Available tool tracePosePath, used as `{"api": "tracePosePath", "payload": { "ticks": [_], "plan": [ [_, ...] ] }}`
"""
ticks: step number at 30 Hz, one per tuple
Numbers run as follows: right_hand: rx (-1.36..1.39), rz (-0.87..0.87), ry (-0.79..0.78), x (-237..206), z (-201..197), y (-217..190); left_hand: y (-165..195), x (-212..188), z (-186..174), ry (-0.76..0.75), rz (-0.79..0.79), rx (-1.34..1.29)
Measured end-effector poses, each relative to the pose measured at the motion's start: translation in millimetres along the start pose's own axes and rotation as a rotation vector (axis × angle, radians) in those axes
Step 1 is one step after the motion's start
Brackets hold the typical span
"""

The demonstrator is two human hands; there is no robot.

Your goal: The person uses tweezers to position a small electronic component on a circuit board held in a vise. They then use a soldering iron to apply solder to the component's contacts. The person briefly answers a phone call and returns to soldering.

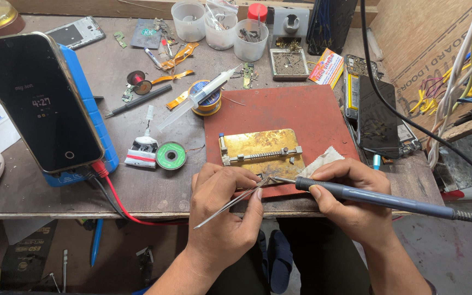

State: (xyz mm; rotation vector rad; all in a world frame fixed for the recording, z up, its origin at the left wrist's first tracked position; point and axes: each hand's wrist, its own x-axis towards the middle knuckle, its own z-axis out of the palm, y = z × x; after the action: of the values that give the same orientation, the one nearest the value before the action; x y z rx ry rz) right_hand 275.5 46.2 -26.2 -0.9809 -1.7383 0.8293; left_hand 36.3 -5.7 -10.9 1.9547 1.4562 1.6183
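Two hands met at the surface's near edge. The left hand was closed on tweezers, pinching them like a pen so their tips reached a tiny part I could not make out. The right hand was wrapped around a soldering iron, tip meeting the tweezers over the red mat's front edge. Just beyond sat a brass jig. Farther left, a phone leaned upright. Little free room remained among solder spools and cups behind.
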Motion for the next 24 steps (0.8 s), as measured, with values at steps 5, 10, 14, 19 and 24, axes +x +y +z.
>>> {"api": "tracePosePath", "payload": {
  "ticks": [5, 10, 14, 19, 24],
  "plan": [
    [-0.004, -0.001, 0.001, 0.1, 0.3, -0.2, -0.3, -0.5, 0.0, 0.001, 0.001, 0.003],
    [-0.003, -0.014, -0.003, -0.1, 0.3, -0.6, -0.4, -0.5, 0.4, 0.004, 0.004, 0.003],
    [-0.021, -0.016, -0.006, 0.5, 0.0, -0.7, -0.5, -0.4, 0.5, 0.007, 0.007, 0.003],
    [-0.017, -0.013, -0.007, 0.4, -0.2, -1.0, -0.1, -0.4, 0.2, 0.004, 0.002, 0.003],
    [-0.003, -0.006, -0.007, 0.5, 0.1, -0.8, 0.4, -0.3, 0.2, -0.004, -0.008, -0.001]
  ]
}}
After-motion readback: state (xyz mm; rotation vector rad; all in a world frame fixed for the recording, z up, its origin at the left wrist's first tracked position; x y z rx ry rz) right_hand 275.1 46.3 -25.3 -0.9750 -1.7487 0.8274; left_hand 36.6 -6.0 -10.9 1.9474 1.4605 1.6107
